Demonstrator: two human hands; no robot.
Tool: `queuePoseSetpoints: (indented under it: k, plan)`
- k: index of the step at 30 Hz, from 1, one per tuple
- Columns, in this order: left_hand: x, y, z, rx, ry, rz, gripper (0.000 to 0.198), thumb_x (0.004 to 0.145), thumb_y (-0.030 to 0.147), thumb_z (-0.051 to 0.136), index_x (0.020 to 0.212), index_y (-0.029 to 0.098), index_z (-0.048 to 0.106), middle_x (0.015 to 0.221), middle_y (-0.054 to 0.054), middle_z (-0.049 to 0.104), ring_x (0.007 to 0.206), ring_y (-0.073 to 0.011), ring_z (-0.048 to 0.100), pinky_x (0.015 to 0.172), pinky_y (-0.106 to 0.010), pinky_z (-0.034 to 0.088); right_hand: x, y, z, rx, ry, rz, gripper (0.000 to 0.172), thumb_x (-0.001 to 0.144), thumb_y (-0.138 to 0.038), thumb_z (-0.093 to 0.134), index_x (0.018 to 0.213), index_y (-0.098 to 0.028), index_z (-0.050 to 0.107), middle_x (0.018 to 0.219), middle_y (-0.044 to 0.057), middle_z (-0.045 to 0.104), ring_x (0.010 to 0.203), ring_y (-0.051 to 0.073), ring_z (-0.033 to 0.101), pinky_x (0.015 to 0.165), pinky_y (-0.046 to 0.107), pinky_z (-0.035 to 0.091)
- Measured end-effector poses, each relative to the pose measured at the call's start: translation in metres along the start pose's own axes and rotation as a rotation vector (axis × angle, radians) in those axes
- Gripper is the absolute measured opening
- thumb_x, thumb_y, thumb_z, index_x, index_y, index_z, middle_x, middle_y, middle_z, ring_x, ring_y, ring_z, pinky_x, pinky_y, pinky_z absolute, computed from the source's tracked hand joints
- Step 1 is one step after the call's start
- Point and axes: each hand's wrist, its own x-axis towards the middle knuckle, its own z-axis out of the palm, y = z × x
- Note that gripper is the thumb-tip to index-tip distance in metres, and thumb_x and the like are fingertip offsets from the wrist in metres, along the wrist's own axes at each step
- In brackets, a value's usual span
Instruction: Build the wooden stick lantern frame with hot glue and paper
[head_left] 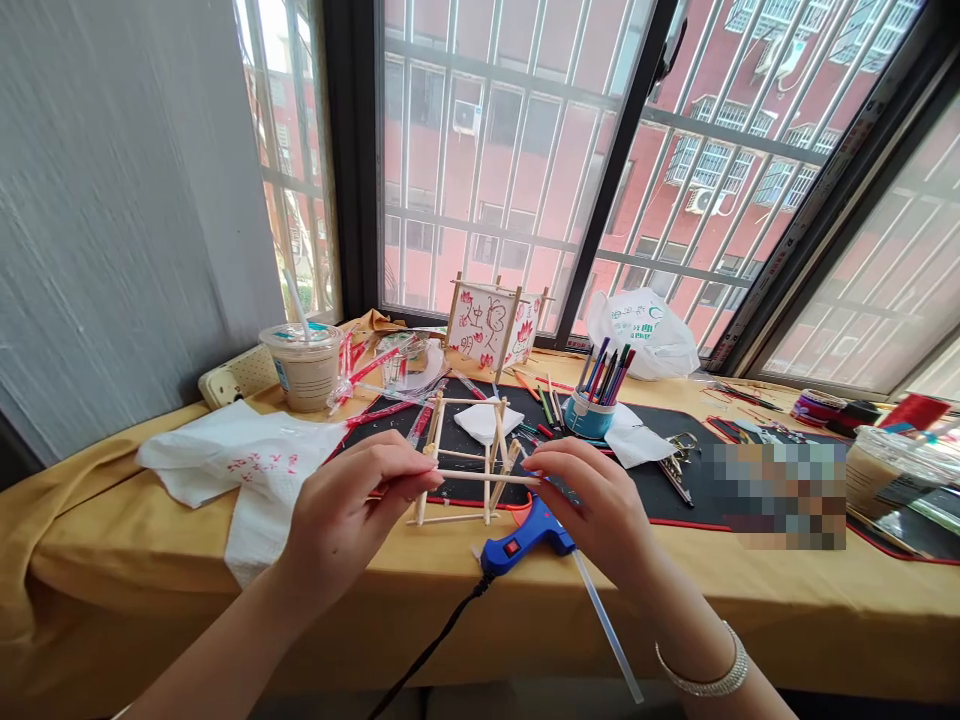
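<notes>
A thin wooden stick [486, 478] spans the gap between my hands, held level across the near side of a small wooden stick frame [487, 455]. My left hand [352, 505] pinches its left end, and my right hand [592, 500] pinches the right end. The frame stands on the table's near part; whether the held stick touches it, I cannot tell. Just under my right hand lies a blue hot glue gun [525, 540], with a clear glue stick [609, 625] poking out past the table's edge and a black cord hanging down.
Behind the frame stands a paper-sided stick lantern [487, 325] with red drawings. A blue pen cup [589, 412] is to its right. At left are a lidded drink cup [304, 365] and crumpled tissue [247, 455]. A white plastic bag [641, 330] sits by the window.
</notes>
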Motion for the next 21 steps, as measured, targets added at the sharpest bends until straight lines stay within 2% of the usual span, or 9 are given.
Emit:
queuePoseSetpoints:
  k: [4,8,14,18,21]
  plan:
    - [-0.007,-0.003,0.0,0.031,0.001,-0.041,0.007,0.088,0.015,0.06,0.09,0.021,0.058,0.072,0.004,0.061,0.065,-0.0087,0.058,0.056,-0.017,0.048,-0.004,-0.007,0.0,0.18,0.004,0.063,0.015,0.086,-0.006,0.058,0.094,-0.018,0.064,0.078,0.006,0.069,0.071,0.014,0.066,0.066,0.023,0.056]
    - [-0.014,-0.003,-0.002,0.053,-0.017,-0.064,0.007,0.089,0.015,0.06,0.09,0.022,0.057,0.073,0.005,0.06,0.062,-0.0071,0.056,0.055,-0.015,0.047,-0.01,-0.009,0.003,0.348,-0.014,0.124,0.017,0.084,-0.005,0.061,0.093,-0.018,0.065,0.077,0.004,0.068,0.07,0.013,0.065,0.066,0.021,0.055]
    - [-0.016,-0.012,-0.01,0.135,0.013,-0.085,0.007,0.089,0.022,0.062,0.095,0.022,0.059,0.079,0.004,0.061,0.067,-0.008,0.055,0.063,-0.017,0.047,-0.009,-0.002,0.007,0.252,0.116,0.214,0.018,0.081,-0.002,0.064,0.082,-0.02,0.067,0.075,0.002,0.071,0.069,0.013,0.067,0.065,0.019,0.056]
    - [-0.014,-0.021,-0.012,0.151,-0.005,-0.064,0.017,0.089,0.026,0.062,0.106,0.026,0.062,0.096,0.0,0.063,0.088,-0.0136,0.06,0.08,-0.024,0.051,-0.005,0.002,0.011,0.221,0.165,0.288,0.016,0.079,-0.005,0.064,0.078,-0.02,0.068,0.07,0.001,0.069,0.062,0.013,0.064,0.057,0.02,0.055]
    - [-0.013,-0.024,-0.009,0.118,-0.036,-0.062,0.018,0.091,0.025,0.058,0.108,0.027,0.063,0.104,-0.003,0.065,0.094,-0.0156,0.063,0.074,-0.022,0.055,-0.004,0.004,0.017,0.233,0.157,0.29,0.014,0.08,-0.007,0.064,0.077,-0.021,0.068,0.069,0.001,0.07,0.061,0.014,0.066,0.056,0.022,0.056]
